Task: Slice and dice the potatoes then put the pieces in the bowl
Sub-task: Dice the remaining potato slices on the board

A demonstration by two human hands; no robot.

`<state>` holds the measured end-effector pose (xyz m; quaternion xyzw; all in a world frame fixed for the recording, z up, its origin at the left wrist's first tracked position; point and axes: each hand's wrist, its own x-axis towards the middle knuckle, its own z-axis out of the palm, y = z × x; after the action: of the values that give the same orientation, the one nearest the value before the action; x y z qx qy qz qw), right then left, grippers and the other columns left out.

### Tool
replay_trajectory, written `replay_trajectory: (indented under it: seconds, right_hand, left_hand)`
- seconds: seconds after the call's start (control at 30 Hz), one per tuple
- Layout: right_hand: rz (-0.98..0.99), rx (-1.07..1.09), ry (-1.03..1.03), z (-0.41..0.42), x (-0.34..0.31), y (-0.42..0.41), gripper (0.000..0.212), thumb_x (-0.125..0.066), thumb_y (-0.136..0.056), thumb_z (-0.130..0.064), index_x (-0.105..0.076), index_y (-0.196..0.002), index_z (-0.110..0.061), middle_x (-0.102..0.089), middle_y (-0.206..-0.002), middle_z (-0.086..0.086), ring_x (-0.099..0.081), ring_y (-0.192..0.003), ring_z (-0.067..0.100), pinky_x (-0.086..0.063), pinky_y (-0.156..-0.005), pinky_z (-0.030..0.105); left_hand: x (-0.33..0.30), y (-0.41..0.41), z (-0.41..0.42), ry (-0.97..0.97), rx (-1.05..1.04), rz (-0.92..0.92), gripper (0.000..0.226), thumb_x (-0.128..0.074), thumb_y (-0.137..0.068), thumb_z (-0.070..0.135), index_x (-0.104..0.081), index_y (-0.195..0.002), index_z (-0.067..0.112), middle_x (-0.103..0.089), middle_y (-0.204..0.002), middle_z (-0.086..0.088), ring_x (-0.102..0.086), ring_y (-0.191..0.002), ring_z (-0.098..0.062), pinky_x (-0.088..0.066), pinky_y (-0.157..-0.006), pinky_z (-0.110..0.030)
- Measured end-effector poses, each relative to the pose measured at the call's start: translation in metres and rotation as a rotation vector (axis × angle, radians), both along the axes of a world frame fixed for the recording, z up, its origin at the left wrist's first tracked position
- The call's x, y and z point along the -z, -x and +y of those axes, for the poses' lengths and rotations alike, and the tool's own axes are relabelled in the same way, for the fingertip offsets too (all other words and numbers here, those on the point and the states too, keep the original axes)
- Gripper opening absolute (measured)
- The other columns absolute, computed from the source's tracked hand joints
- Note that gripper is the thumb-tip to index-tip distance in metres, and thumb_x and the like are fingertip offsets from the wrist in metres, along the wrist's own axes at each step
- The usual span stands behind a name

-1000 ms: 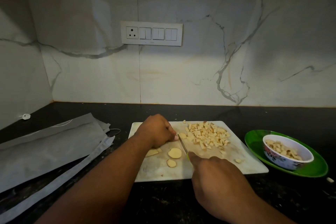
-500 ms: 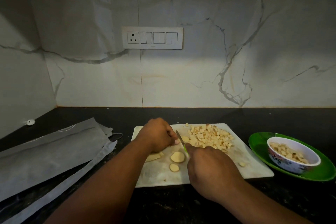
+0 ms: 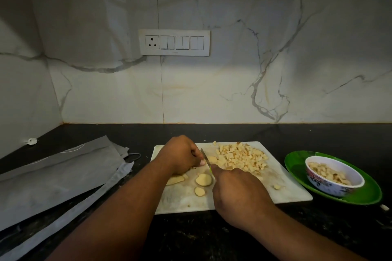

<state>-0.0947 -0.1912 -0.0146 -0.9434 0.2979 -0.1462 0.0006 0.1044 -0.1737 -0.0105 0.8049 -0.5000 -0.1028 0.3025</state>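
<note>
1. On the black counter [image 3: 212, 237], head view: a white cutting board [image 3: 292, 188] lies flat near the front edge, with marble wall behind it.
2. Left hand [image 3: 180, 154]: fingers curled down onto the board at its left rear part, pressing something beneath them; the piece under the fingers is hidden, so what they grip cannot be told.
3. Right hand [image 3: 239, 193]: fingers closed round the handle of a knife [image 3: 205, 157]; the blade runs away from the person, its edge just beside the left fingertips. A sliver of green handle shows above the knuckles.
4. Diced potato [image 3: 241, 158]: a loose heap on the rear right part of the board, just right of the blade.
5. Potato slices [image 3: 203, 180]: two round slices lie flat in the middle of the board, between the two hands; a third, partly covered, lies against the left wrist.
6. Stray piece [image 3: 276, 187]: alone near the right edge of the board.
7. Bowl [image 3: 331, 186]: patterned, white inside, holding more diced pieces; it stands on a green plate [image 3: 297, 165] right of the board, apart from it.
8. Grey bags [image 3: 53, 178]: stacked flat on the counter to the left.
9. Switch panel [image 3: 174, 42]: on the wall, above the board.
</note>
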Motion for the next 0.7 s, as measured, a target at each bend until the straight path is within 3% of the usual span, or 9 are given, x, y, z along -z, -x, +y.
replay_trajectory:
  seconds: [0.37, 0.47, 0.7]
  right_hand:
    - [-0.028, -0.032, -0.043, 0.025, -0.006, 0.047, 0.061, -0.039, -0.098, -0.035, -0.02, -0.157, -0.035, -0.064, -0.111, -0.002, -0.059, -0.101, 0.017, -0.045, -0.08, 0.031]
    - [-0.074, 0.005, -0.029, 0.023, -0.012, 0.04, 0.058, -0.039, -0.098, -0.034, -0.025, -0.154, -0.033, -0.066, -0.112, -0.003, -0.06, -0.101, 0.017, -0.048, -0.082, 0.032]
    - [-0.092, 0.011, 0.001, 0.001, -0.01, 0.0, 0.049, -0.043, -0.095, -0.026, -0.042, -0.143, -0.031, -0.067, -0.11, -0.001, -0.063, -0.097, 0.02, -0.051, -0.076, 0.032]
  left_hand:
    - [-0.001, -0.001, 0.002, 0.001, -0.01, 0.023, 0.012, -0.092, -0.078, 0.03, -0.083, -0.086, 0.027, -0.078, -0.085, 0.013, -0.07, -0.085, -0.003, -0.06, -0.09, -0.031]
    - [-0.003, -0.001, 0.002, -0.014, -0.034, -0.015, 0.012, -0.092, -0.077, 0.032, -0.084, -0.083, 0.027, -0.077, -0.081, 0.014, -0.071, -0.083, -0.005, -0.061, -0.087, -0.032]
    - [-0.003, 0.001, 0.002, -0.036, 0.003, -0.071, 0.01, -0.085, -0.087, 0.025, -0.084, -0.097, 0.027, -0.078, -0.095, 0.012, -0.07, -0.091, -0.007, -0.06, -0.094, -0.035]
